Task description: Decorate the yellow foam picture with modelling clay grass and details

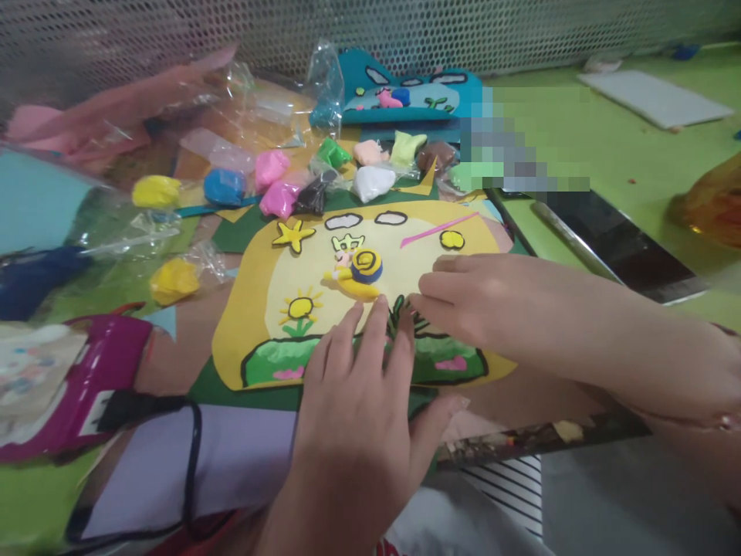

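A yellow card picture [231, 340] lies in front of me, decorated with soft modelling clay. On it are a yellow-and-blue clay snail [366, 266], a clay sunflower [300, 307], a yellow star [293, 236] and a green ground strip [272, 357]. My left hand [359, 386] rests flat over the lower middle, fingers stretched out, index fingertip by a dark green clay plant [399, 313]. My right hand [475, 297] comes in from the right beside that plant. Its fingers are bent together, and whatever is between them is hidden.
Several wrapped clay lumps, such as a blue one [225, 187] and a white one [373, 183], lie behind the card. A second snail picture [399, 96] leans at the back. A phone [619, 239] lies right, a purple pouch [109, 371] left, a white board [654, 99] far right.
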The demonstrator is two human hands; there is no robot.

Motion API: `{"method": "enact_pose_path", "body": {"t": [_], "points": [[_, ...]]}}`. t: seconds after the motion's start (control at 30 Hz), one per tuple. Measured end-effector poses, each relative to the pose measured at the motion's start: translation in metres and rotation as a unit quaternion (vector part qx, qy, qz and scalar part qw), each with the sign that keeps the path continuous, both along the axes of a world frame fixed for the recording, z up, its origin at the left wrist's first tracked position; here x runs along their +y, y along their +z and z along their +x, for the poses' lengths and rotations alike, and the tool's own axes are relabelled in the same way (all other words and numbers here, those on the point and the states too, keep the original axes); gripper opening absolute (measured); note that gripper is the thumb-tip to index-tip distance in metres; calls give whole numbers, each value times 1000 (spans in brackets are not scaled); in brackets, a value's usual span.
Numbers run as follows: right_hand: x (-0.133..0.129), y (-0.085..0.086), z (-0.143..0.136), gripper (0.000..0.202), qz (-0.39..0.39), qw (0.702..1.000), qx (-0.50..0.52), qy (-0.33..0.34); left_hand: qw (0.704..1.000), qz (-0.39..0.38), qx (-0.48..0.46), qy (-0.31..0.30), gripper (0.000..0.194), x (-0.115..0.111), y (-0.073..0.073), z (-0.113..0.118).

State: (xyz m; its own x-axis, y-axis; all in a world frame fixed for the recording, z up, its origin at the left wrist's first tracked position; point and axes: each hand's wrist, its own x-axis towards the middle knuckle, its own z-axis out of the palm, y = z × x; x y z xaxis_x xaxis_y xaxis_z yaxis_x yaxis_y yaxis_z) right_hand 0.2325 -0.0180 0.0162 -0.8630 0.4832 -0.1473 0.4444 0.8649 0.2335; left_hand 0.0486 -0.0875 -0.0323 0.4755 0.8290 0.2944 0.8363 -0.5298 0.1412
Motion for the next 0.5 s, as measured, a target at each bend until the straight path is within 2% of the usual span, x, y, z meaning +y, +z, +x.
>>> {"method": "enact_pose_path", "body": {"t": [0.3,0.5], "points": [[-1,8,5,15,-18,999,26,-8,1000,-21,0,9,64,2,-1,3],[-5,8,7,16,-58,998,26,-18,999,-26,24,10,68,1,-2,2]]}}
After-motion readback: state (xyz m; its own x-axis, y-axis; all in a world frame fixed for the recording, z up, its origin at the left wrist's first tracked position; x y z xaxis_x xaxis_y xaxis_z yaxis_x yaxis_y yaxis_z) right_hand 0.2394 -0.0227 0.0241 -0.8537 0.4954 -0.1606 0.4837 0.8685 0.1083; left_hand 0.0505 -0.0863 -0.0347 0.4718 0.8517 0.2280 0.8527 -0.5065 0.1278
